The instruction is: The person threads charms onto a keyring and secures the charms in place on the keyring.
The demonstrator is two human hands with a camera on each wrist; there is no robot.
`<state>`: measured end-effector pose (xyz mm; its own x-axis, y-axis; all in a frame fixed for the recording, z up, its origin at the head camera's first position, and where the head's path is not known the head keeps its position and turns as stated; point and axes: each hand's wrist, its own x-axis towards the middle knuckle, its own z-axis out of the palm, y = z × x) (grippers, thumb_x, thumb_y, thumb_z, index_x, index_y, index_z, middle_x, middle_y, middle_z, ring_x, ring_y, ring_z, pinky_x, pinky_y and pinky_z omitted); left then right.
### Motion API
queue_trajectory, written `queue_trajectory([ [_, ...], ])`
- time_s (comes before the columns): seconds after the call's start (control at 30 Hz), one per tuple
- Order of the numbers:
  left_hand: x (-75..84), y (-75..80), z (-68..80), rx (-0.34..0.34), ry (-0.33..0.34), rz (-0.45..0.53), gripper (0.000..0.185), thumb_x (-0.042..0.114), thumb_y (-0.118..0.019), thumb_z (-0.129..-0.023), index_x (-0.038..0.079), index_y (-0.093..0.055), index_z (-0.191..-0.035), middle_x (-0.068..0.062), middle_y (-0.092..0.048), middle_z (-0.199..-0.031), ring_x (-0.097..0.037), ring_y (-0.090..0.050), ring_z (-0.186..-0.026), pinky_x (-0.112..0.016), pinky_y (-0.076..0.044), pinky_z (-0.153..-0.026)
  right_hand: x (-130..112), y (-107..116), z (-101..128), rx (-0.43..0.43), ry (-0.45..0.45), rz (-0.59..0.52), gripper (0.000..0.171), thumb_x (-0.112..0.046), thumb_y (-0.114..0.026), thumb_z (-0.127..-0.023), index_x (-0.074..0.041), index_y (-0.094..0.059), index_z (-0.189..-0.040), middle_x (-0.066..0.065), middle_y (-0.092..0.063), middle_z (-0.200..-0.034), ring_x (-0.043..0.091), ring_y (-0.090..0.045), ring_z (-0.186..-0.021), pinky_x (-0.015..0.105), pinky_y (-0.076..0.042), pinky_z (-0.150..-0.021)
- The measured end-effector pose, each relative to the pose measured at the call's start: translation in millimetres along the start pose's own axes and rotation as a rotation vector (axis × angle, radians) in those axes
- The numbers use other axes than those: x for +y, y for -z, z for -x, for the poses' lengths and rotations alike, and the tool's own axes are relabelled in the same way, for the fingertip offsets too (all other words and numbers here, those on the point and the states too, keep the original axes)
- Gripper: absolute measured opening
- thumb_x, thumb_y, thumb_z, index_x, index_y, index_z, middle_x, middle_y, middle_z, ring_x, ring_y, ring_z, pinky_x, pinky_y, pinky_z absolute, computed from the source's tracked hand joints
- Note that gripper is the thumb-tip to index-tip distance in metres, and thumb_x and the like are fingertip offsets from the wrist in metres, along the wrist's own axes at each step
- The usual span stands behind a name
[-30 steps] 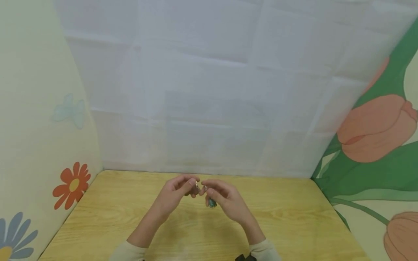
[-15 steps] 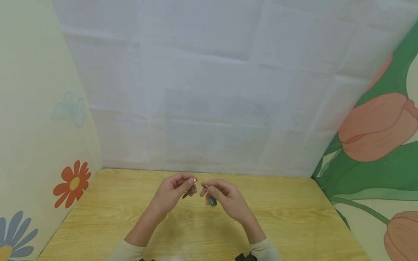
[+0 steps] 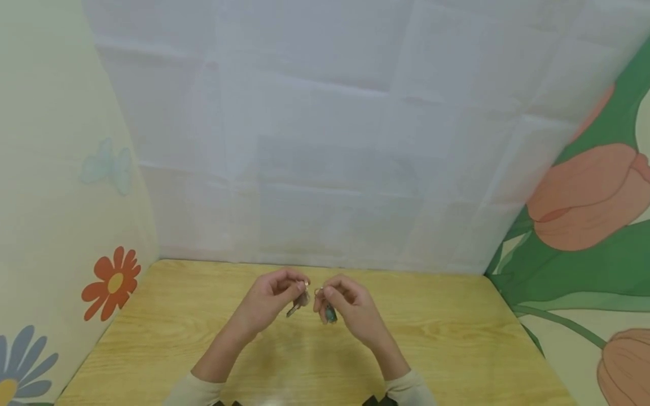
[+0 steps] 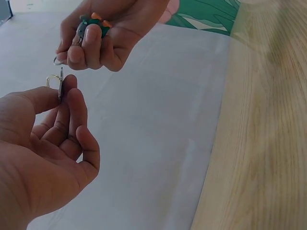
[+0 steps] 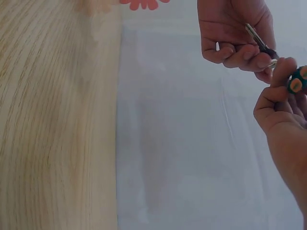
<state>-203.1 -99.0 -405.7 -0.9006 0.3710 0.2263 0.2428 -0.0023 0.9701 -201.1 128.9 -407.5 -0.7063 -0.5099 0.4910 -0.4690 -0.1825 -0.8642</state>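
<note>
In the head view my left hand (image 3: 269,298) pinches a metal key (image 3: 293,309) near its head, and the blade hangs below the fingers. A gold-coloured ring (image 4: 53,79) stands out by the key's head in the left wrist view. Just to the right, my right hand (image 3: 357,307) holds a keychain whose thin metal ring (image 4: 58,62) sticks out past its fingertips. Its small teal figurine with orange parts (image 4: 95,26) rests against the curled fingers. A narrow gap separates the two hands in the head view. The fingers partly hide both the key and the figurine.
Both hands are above a light wood-grain table (image 3: 447,338). A white sheet (image 3: 325,141) hangs behind it. Flower-printed panels stand on the left (image 3: 45,225) and on the right (image 3: 569,270).
The hands were almost touching at first, then drew slightly apart. The key's blade now shows below my left fingers. My right fingers have shifted on the keychain's ring.
</note>
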Motion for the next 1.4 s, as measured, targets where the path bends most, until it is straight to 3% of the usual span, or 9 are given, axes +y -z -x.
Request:
queue_trajectory([
  [0.1,0.2,0.2,-0.2,-0.036,0.002,-0.003,0.024,0.029,-0.062,-0.104,0.007,-0.067,-0.115,-0.016,-0.071,-0.098,-0.031,-0.067,-0.089,-0.04,-0.055,-0.079,-1,0,1,0.0,0.002,0.015,0.018,-0.002,-0.043,-0.109,0.001,-0.061,-0.107,0.022,-0.065,-0.083,0.037,-0.05,-0.055,0.026,-0.048,-0.052],
  [0.4,0.1,-4.6,0.1,-0.107,0.003,0.008,0.018,0.02,-0.061,-0.105,0.005,-0.067,-0.11,-0.014,-0.069,-0.091,-0.028,-0.066,-0.083,-0.037,-0.055,-0.074,-2,-2,4,0.1,-0.003,0.127,0.008,-0.002,-0.056,-0.105,-0.002,-0.064,-0.104,0.015,-0.066,-0.079,0.015,-0.056,-0.056,0.029,-0.044,-0.047],
  [0.63,1.5,-7.9,1.0,-0.128,0.018,-0.005,0.019,0.02,-0.061,-0.105,0.003,-0.067,-0.11,-0.013,-0.069,-0.091,-0.029,-0.067,-0.084,-0.037,-0.055,-0.075,-1,-1,4,0.159,0.052,0.172,0.005,0.001,-0.062,-0.101,-0.001,-0.066,-0.103,0.014,-0.066,-0.076,0.016,-0.055,-0.054,0.032,-0.046,-0.044],
  [0.9,2.4,-10.3,3.1,-0.15,0.021,0.003,0.017,0.022,-0.061,-0.105,0.008,-0.068,-0.111,-0.011,-0.069,-0.094,-0.029,-0.066,-0.087,-0.039,-0.055,-0.078,-3,-2,4,0.181,0.042,0.189,0.004,0.002,-0.062,-0.1,0.0,-0.066,-0.101,0.017,-0.065,-0.075,0.024,-0.053,-0.052,0.03,-0.047,-0.046],
  [1.03,4.2,-11.1,3.0,-0.142,0.017,-0.015,0.017,0.022,-0.061,-0.105,0.007,-0.068,-0.11,-0.011,-0.069,-0.094,-0.028,-0.067,-0.087,-0.038,-0.056,-0.077,1,-2,5,0.184,0.052,0.219,0.007,0.001,-0.063,-0.1,-0.004,-0.068,-0.103,0.012,-0.065,-0.075,0.019,-0.053,-0.052,0.031,-0.047,-0.045],
  [1.17,5.2,-11.6,3.0,-0.138,0.005,-0.033,0.017,0.02,-0.06,-0.105,0.006,-0.068,-0.109,-0.011,-0.069,-0.094,-0.027,-0.067,-0.086,-0.036,-0.056,-0.076,2,-4,5,0.191,0.085,0.272,0.014,0.006,-0.063,-0.098,-0.007,-0.069,-0.103,0.007,-0.065,-0.074,0.016,-0.051,-0.052,0.027,-0.044,-0.046],
  [1.4,5.6,-13.6,4.0,-0.143,-0.007,-0.035,0.015,0.018,-0.059,-0.106,0.006,-0.067,-0.108,-0.012,-0.069,-0.092,-0.027,-0.066,-0.084,-0.034,-0.055,-0.072,-12,-11,1,0.2,0.202,0.348,0.018,0.019,-0.063,-0.092,0.002,-0.067,-0.097,0.01,-0.062,-0.071,0.013,-0.048,-0.053,0.025,-0.039,-0.046],
])
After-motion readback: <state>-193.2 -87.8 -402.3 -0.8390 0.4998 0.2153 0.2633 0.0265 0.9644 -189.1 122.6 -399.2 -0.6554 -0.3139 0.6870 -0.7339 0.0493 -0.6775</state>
